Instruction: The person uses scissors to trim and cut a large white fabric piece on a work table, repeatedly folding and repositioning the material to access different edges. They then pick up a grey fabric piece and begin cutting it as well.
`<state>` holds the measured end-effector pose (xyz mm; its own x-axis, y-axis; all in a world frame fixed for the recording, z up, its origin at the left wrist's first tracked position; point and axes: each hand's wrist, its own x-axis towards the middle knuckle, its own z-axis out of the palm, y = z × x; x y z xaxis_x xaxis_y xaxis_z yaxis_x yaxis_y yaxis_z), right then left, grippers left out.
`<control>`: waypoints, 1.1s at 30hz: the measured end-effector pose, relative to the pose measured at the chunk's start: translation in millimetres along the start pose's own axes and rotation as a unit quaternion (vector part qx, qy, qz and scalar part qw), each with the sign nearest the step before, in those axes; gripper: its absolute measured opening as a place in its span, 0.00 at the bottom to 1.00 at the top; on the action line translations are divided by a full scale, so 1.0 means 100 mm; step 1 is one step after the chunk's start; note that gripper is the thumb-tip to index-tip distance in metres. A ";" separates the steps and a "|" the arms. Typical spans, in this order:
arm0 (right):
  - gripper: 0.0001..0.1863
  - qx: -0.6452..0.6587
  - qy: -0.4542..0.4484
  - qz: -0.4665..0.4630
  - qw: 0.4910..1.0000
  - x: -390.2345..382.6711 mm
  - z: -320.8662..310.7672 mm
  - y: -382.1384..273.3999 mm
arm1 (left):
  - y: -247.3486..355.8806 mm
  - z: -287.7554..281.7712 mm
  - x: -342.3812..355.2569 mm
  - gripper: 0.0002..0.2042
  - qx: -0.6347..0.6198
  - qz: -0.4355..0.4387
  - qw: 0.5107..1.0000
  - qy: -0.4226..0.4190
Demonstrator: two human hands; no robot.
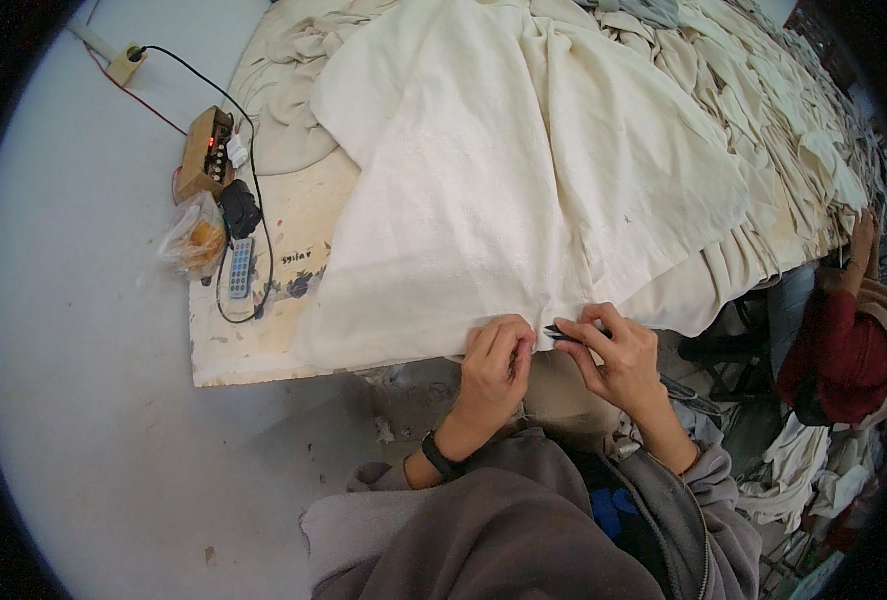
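A large cream cloth (pixel 443 200), perhaps a garment, lies spread over the table with its lower edge at the table's near side. My left hand (pixel 495 365) is closed in a pinch on that edge, fingertips pressed together. Close beside it on the right, my right hand (pixel 618 360) grips small black thread snips (pixel 566 333) between thumb and fingers. The tips of the snips point left toward the cloth edge and my left fingers. Whether the tips touch the cloth, I cannot tell.
A heap of cream cloths (pixel 723 80) covers the far right. On the table's left side are a wooden box with a red light (pixel 206 150), a remote control (pixel 242 268), a black cable (pixel 254 170) and a plastic bag (pixel 193 237). A person in a red sleeve (pixel 833 350) works at right.
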<state>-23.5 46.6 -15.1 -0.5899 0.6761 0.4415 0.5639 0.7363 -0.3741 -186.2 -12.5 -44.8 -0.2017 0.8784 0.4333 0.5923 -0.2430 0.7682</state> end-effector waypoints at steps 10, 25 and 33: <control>0.11 0.018 0.001 0.020 1.000 0.01 0.02 0.00 | 0.00 -0.01 0.00 0.07 -0.007 -0.002 1.000 0.000; 0.21 0.204 0.042 0.279 0.937 -0.06 -0.02 0.08 | 0.05 -0.07 0.02 0.11 0.001 -0.002 0.999 -0.054; 0.09 0.542 0.083 0.312 0.776 0.29 -0.42 0.05 | 0.09 -0.47 0.36 0.11 0.145 0.193 0.968 -0.069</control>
<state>-13.9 68.3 29.8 -0.2645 0.9637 -0.0360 -0.1598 -0.0806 -0.9838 -224.7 -2.5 0.1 0.1718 0.7971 0.5788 0.8008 -0.4552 0.3892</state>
